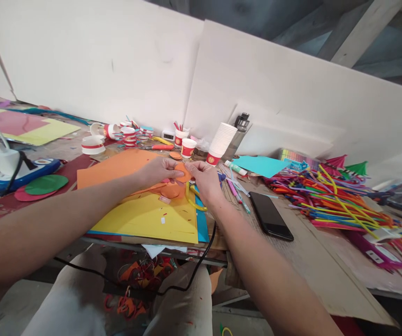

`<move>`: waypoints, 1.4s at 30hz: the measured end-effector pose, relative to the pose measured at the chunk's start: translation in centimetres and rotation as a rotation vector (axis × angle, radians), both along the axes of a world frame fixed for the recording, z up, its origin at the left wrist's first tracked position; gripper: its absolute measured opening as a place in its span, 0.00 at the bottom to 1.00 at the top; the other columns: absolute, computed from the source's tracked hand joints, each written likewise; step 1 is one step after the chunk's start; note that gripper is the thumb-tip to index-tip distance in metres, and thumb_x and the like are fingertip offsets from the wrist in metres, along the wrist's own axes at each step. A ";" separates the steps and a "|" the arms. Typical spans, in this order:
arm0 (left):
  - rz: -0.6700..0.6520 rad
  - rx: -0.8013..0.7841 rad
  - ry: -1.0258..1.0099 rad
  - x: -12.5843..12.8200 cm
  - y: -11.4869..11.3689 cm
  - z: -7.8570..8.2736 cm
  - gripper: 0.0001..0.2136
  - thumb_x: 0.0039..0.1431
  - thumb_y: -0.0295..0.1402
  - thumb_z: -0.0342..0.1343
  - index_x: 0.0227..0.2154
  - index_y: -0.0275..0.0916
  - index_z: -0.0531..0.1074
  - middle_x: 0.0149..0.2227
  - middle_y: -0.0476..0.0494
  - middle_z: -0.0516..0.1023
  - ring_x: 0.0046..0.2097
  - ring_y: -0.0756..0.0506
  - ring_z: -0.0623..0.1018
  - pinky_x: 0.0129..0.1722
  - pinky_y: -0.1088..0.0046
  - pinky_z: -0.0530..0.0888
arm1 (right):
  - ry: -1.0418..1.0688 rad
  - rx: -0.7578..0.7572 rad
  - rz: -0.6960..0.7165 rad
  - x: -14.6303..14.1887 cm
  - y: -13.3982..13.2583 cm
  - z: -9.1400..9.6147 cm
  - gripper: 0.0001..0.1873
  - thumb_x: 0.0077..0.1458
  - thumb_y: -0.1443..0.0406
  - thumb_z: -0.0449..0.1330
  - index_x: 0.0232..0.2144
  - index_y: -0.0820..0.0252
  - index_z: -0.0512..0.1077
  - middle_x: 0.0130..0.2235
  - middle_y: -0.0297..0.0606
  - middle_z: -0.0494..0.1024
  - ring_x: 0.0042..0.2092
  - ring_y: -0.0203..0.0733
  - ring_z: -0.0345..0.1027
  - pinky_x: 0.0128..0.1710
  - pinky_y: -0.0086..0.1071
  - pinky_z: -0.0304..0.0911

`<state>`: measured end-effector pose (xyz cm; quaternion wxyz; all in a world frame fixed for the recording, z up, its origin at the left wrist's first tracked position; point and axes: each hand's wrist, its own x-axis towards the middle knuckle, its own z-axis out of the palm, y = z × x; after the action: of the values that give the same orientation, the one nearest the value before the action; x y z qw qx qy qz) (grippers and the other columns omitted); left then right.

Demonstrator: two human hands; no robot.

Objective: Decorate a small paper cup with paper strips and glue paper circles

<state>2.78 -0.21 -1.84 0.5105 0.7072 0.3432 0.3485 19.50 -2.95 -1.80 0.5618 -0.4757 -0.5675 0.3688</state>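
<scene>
My left hand (162, 171) and my right hand (203, 176) meet over the table, both pinching a small orange paper piece (183, 172) with a rounded edge. Fingers cover much of its outline. Just below lies another rounded orange paper piece (170, 190). Yellow-handled scissors (191, 198) rest beneath my right hand, their blades not clearly visible. Under my left wrist spreads a large orange sheet (117, 168), overlapping a yellow sheet (152, 217) dotted with paper scraps.
A tall stack of paper cups (220, 142) stands behind my hands. A phone (271, 215) lies to the right, near a heap of pipe cleaners (330, 196). On the left is a blue-and-white power strip (29, 173). A black cable (187, 282) crosses my lap.
</scene>
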 end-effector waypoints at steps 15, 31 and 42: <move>-0.007 -0.071 -0.115 -0.2 0.3 0.1 0.17 0.45 0.45 0.68 0.29 0.36 0.77 0.29 0.42 0.83 0.32 0.46 0.81 0.29 0.75 0.70 | -0.249 0.239 -0.053 -0.5 -0.7 0.3 0.10 0.51 0.59 0.63 0.31 0.61 0.77 0.33 0.36 0.77 0.34 0.38 0.66 0.36 0.32 0.61; 0.048 -0.324 -0.449 -1.2 1.2 -0.1 0.17 0.45 0.44 0.69 0.30 0.35 0.75 0.28 0.45 0.78 0.25 0.53 0.72 0.26 0.76 0.68 | -0.853 0.588 -0.096 -0.2 -1.2 1.3 0.19 0.57 0.71 0.54 0.49 0.53 0.75 0.47 0.44 0.73 0.52 0.48 0.63 0.52 0.45 0.60; 0.177 -0.124 -0.211 -1.4 0.8 0.6 0.14 0.48 0.44 0.65 0.31 0.37 0.77 0.28 0.46 0.81 0.28 0.49 0.76 0.30 0.73 0.71 | -0.514 0.198 -0.152 -1.6 0.2 1.3 0.13 0.58 0.58 0.56 0.25 0.57 0.65 0.26 0.32 0.71 0.29 0.37 0.61 0.32 0.32 0.55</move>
<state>1.43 0.58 -1.25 0.5535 0.6008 0.3698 0.4426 17.90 -2.77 -0.50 0.4692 -0.5375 -0.6873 0.1360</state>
